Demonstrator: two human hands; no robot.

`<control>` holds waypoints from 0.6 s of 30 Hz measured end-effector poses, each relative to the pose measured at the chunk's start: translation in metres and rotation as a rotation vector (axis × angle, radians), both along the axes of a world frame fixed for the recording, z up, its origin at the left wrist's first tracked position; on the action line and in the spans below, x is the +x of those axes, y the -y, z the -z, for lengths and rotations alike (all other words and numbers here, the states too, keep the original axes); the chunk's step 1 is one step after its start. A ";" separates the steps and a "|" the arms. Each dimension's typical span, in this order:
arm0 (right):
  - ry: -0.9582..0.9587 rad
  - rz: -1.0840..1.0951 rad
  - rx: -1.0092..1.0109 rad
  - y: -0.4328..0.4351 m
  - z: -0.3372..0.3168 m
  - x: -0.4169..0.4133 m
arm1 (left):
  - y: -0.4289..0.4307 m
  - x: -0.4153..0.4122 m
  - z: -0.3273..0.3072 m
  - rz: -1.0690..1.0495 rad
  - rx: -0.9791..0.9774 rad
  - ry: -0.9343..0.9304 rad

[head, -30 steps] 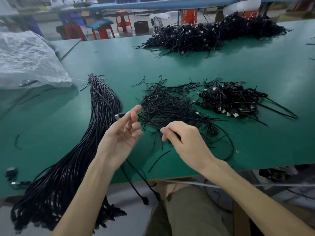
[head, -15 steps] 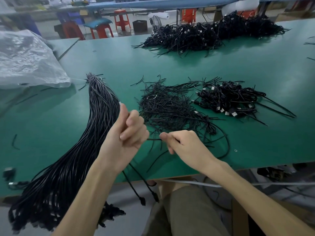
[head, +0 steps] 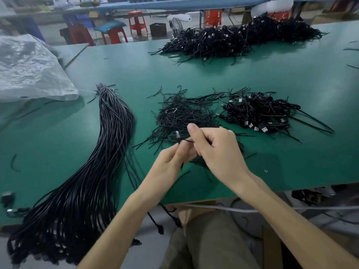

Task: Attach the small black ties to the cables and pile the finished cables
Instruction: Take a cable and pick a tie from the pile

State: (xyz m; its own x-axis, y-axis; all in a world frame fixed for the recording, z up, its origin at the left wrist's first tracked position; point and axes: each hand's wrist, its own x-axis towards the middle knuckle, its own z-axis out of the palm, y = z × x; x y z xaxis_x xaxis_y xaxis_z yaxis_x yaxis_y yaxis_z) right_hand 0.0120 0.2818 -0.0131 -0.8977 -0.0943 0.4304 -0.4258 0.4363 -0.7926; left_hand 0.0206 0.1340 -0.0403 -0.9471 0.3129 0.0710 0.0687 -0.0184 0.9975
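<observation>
My left hand grips a black cable whose two ends hang below the table edge; its metal plug end sticks up above my fingers. Touching it, my right hand pinches a thin black tie at the cable. Both hands hover over the near edge of a loose heap of black ties. A long bundle of untied black cables lies to the left and droops off the table. A small pile of tied cables sits to the right.
The green table carries a larger heap of black cables at the back. A crumpled clear plastic bag lies at the far left. Stray ties dot the left side. Red stools stand beyond the table. My lap sits under the near edge.
My hands have come together: the left hand closed round the cable and moved right, and the right hand rose from the heap carrying a tie to the cable.
</observation>
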 end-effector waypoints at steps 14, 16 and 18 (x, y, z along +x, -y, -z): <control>-0.011 0.189 0.144 -0.014 0.024 -0.015 | 0.047 0.000 -0.032 0.397 0.142 0.050; -0.026 0.217 0.115 -0.013 0.016 -0.022 | 0.038 0.003 -0.023 0.492 -0.354 -0.071; -0.050 0.214 0.072 -0.004 0.007 -0.022 | 0.023 0.003 -0.015 0.312 -0.487 -0.115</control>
State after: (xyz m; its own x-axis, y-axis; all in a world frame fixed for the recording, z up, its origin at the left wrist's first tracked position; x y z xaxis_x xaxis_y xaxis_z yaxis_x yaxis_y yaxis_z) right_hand -0.0101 0.2859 -0.0202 -0.8784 0.0638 0.4736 -0.3554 0.5753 -0.7367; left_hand 0.0239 0.1112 -0.0257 -0.7996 0.5981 -0.0540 0.2418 0.4029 0.8827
